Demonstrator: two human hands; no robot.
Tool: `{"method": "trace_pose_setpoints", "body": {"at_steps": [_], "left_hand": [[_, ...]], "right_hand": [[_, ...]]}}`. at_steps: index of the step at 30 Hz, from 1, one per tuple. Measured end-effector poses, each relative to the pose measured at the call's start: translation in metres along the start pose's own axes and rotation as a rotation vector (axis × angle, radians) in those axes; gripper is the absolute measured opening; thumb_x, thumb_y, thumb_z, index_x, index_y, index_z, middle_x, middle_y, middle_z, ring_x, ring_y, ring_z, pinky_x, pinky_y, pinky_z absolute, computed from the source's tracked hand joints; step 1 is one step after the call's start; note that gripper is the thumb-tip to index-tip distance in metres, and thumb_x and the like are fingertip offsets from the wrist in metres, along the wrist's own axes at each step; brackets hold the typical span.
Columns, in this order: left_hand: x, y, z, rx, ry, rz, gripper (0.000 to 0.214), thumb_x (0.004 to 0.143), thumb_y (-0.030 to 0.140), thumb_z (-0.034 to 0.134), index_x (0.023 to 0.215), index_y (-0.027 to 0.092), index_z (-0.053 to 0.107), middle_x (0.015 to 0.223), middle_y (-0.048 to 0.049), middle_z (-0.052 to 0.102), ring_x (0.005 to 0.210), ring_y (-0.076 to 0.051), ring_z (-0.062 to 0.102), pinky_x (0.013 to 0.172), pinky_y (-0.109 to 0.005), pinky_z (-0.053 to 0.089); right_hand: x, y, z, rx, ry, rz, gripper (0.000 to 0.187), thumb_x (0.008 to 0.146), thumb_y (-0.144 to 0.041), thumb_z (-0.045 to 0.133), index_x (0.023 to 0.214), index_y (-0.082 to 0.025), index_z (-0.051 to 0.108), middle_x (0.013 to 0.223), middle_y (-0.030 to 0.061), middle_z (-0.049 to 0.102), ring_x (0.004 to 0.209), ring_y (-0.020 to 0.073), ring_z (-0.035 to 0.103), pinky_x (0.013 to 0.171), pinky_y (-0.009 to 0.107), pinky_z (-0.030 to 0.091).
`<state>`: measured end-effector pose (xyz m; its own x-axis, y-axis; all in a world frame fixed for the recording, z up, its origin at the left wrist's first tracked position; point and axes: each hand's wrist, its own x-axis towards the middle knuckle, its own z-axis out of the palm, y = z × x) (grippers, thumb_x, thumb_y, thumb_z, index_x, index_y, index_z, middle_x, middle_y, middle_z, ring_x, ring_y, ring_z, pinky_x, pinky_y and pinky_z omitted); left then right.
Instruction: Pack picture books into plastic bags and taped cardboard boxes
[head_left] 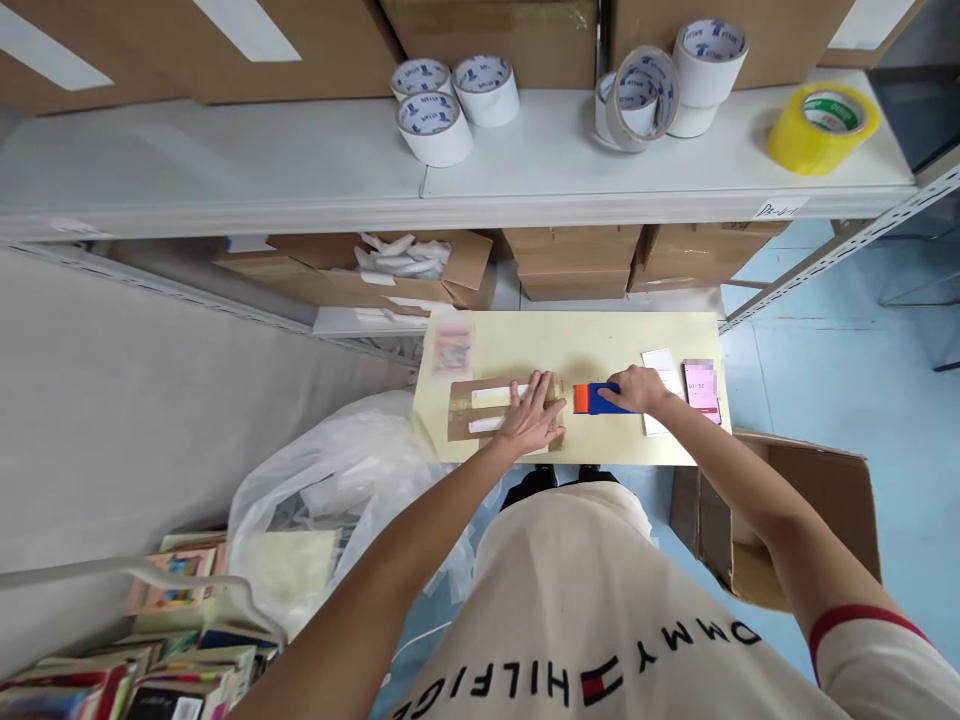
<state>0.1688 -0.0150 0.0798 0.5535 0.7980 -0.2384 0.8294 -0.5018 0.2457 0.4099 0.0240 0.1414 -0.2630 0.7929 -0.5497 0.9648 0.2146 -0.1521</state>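
Currently resting spread left hand on taped cardboard, atop pale-yellow table. Gripping blue-and-orange tool in right hand, apart from the left, just beside the cardboard.

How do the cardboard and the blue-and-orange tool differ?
The cardboard is brown with white strips; the tool is blue with an orange end. The cardboard looks wider than the tool's visible part. The left hand lies spread on the cardboard; the right hand grips the tool. Both are over the pale yellow table.
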Motion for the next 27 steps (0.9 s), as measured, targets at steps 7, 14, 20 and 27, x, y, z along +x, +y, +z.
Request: {"method": "trace_pose_setpoints", "body": {"at_steps": [7,14,20,27], "left_hand": [[-0.001,0.003,-0.002,0.020,0.030,0.006,0.032,0.083,0.042,0.063,0.107,0.022,0.069,0.159,-0.0144,0.026,0.148,-0.043,0.012,0.111,-0.072,0.007],[0.002,0.003,-0.003,-0.080,0.056,-0.040,0.050,0.078,0.048,0.067,0.122,0.024,0.063,0.161,-0.0160,0.019,0.148,-0.043,0.011,0.110,-0.074,0.008],[-0.015,-0.013,0.003,-0.277,0.220,-0.123,0.066,0.092,0.045,0.045,0.151,0.019,0.029,0.163,-0.0181,0.010,0.149,-0.035,0.013,0.116,-0.061,0.014],[-0.082,-0.064,0.023,-0.352,0.515,-0.666,0.069,0.092,0.051,0.044,0.148,0.014,0.032,0.160,-0.0216,0.017,0.150,-0.036,0.011,0.117,-0.060,0.017]], "right_hand": [[0.019,-0.067,-0.002,-0.064,-0.010,0.004,0.024,0.091,-0.021,0.052,0.102,-0.013,0.072,0.103,0.0197,0.072,0.100,0.0301,0.069,0.081,0.037,0.049],[-0.006,-0.009,0.037,0.196,0.247,0.258,0.049,0.101,-0.044,0.026,0.134,-0.018,0.051,0.112,0.0165,0.070,0.098,0.0280,0.068,0.078,0.036,0.051],[0.004,-0.026,0.102,0.294,0.240,0.218,0.066,0.088,-0.009,0.038,0.152,-0.008,0.022,0.121,0.0200,0.063,0.108,0.0282,0.061,0.090,0.039,0.049],[0.018,-0.040,0.136,0.212,0.187,0.182,0.074,0.083,-0.001,0.040,0.153,-0.010,0.020,0.124,0.0217,0.058,0.113,0.0291,0.057,0.095,0.040,0.047]]}}
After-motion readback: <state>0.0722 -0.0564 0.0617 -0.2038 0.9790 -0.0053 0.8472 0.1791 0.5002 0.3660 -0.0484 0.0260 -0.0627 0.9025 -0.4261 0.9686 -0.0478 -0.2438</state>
